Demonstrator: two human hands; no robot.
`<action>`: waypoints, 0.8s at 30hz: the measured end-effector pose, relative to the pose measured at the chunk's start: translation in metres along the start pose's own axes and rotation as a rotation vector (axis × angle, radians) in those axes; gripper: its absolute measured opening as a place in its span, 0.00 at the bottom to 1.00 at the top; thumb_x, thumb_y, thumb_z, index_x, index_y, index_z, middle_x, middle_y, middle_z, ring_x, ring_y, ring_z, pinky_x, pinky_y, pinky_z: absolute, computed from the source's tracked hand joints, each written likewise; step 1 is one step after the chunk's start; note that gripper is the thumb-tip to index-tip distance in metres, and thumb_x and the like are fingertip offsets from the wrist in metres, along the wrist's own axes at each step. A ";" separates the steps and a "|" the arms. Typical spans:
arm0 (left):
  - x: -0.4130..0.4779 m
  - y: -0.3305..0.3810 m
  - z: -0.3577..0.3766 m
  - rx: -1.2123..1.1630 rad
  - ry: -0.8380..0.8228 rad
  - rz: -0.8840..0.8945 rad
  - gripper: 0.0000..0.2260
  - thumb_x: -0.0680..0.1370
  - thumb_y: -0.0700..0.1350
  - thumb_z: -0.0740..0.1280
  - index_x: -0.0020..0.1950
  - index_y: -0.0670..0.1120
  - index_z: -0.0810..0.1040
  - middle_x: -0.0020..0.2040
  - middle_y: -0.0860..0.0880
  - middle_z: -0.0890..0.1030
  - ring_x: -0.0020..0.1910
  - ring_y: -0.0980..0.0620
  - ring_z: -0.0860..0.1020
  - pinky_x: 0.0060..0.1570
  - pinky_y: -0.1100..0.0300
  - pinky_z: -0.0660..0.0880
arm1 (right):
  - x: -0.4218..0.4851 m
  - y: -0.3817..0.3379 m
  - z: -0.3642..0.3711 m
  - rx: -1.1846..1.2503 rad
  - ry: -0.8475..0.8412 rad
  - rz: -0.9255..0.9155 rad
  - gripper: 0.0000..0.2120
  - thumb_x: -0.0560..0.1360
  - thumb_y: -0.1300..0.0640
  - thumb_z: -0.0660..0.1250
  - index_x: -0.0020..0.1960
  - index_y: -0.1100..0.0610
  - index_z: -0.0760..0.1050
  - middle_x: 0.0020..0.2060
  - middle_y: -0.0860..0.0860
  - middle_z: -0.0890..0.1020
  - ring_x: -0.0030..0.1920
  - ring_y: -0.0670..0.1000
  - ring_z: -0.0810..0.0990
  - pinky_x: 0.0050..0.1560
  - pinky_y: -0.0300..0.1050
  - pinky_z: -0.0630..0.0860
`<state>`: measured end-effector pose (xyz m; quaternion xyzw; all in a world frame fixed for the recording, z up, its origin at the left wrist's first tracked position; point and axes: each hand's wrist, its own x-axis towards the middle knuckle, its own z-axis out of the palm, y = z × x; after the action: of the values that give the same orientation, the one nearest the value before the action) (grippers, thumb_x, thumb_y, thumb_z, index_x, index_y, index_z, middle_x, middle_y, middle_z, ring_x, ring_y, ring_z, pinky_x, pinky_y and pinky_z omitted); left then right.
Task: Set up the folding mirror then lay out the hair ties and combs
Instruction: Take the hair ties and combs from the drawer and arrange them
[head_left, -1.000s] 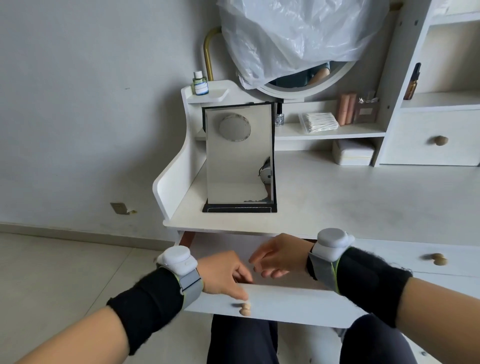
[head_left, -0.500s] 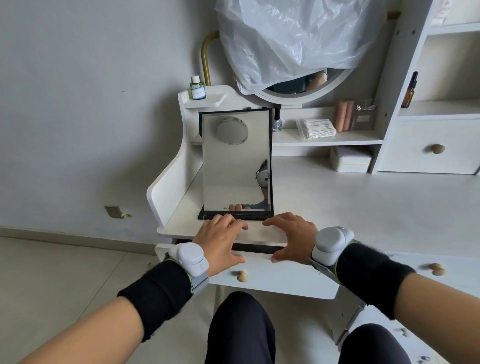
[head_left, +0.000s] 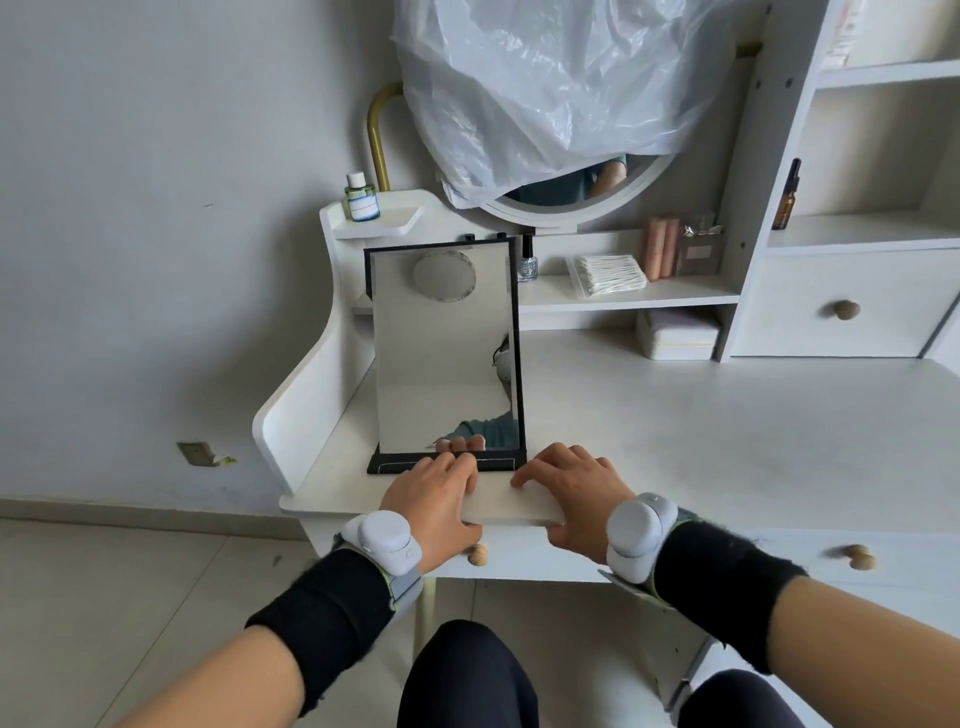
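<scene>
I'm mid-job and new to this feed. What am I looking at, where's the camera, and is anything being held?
There is no robot here: a person works with bare hands. The single camera sits on the person's head and looks forward and down. The left hand and right hand lie flat at the front edge of a white dressing table, fingers on top and thumbs under the edge; neither holds an object. The grey pucks on black wristbands are strapped-on devices. A folding mirror stands upright just beyond the hands. A shelf behind it holds cotton swabs. No hair ties or combs are visible.
</scene>
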<state>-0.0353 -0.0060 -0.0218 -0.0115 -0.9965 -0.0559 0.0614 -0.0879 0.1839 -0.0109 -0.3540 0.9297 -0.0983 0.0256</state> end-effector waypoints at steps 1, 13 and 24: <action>0.003 0.002 0.001 0.003 -0.006 -0.007 0.15 0.65 0.51 0.68 0.43 0.53 0.62 0.43 0.54 0.71 0.42 0.50 0.70 0.37 0.59 0.63 | 0.001 0.002 0.000 0.009 -0.005 0.004 0.26 0.70 0.54 0.66 0.65 0.41 0.65 0.66 0.46 0.67 0.66 0.51 0.65 0.65 0.47 0.63; 0.012 0.049 -0.030 -0.434 -0.260 -0.091 0.18 0.64 0.69 0.61 0.45 0.58 0.71 0.40 0.55 0.77 0.28 0.52 0.81 0.29 0.57 0.73 | -0.017 0.037 -0.035 0.837 0.111 0.305 0.10 0.76 0.50 0.63 0.48 0.51 0.82 0.44 0.49 0.85 0.41 0.45 0.81 0.48 0.40 0.78; 0.058 0.168 -0.012 -0.497 -0.240 0.209 0.08 0.74 0.54 0.63 0.47 0.54 0.79 0.40 0.58 0.78 0.41 0.54 0.76 0.42 0.61 0.71 | -0.124 0.136 -0.055 0.971 0.239 0.615 0.11 0.75 0.58 0.63 0.38 0.54 0.82 0.32 0.47 0.85 0.30 0.42 0.82 0.30 0.30 0.75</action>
<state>-0.0860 0.1601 0.0152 -0.1351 -0.9459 -0.2897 -0.0564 -0.0899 0.3745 0.0131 -0.0023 0.8346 -0.5403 0.1070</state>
